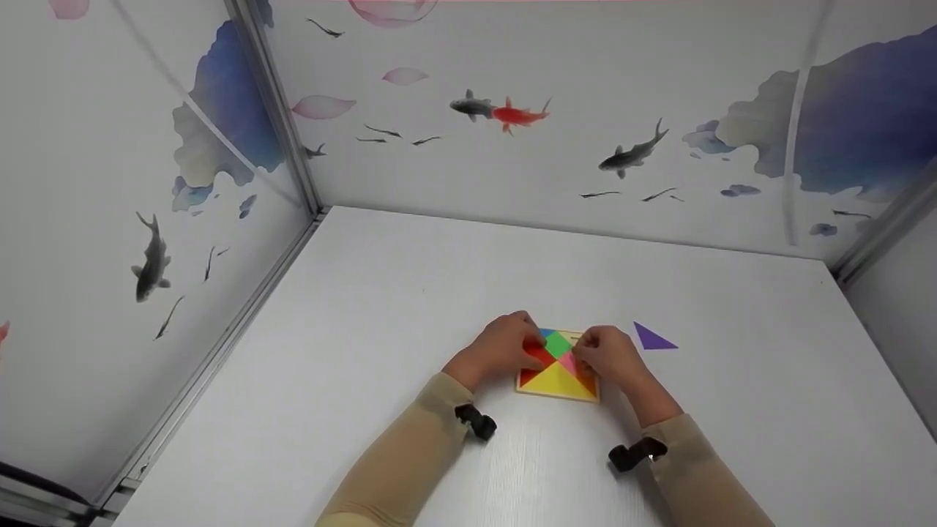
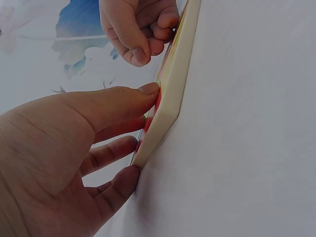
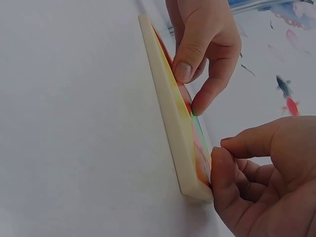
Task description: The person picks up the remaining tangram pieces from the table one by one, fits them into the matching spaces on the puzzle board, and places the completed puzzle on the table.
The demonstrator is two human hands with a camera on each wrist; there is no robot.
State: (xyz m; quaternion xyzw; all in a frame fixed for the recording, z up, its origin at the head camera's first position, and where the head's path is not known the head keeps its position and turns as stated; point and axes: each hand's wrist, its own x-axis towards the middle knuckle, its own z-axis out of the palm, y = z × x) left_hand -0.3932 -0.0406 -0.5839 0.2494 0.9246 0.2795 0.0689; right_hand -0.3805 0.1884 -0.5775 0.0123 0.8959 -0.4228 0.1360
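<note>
A tangram board with a cream frame (image 1: 556,396) lies on the table and holds flat coloured pieces. Among them are a yellow triangle (image 1: 556,382), a green square (image 1: 558,345), a pink piece (image 1: 568,361) and a red piece (image 1: 540,356). My left hand (image 1: 505,342) rests its thumb and fingertips on the red piece at the board's left; its little finger reaches the frame corner in the left wrist view. Over the right edge, by the pink piece, my right hand (image 1: 607,354) has curled fingers with thumb and index finger close together, nothing showing between them.
A purple triangle (image 1: 653,337) lies on the white table (image 1: 410,293), to the right of the board and beyond the right hand. White panels (image 1: 512,176) printed with fish stand behind and at the sides. Both wrists carry small black cameras (image 1: 476,422).
</note>
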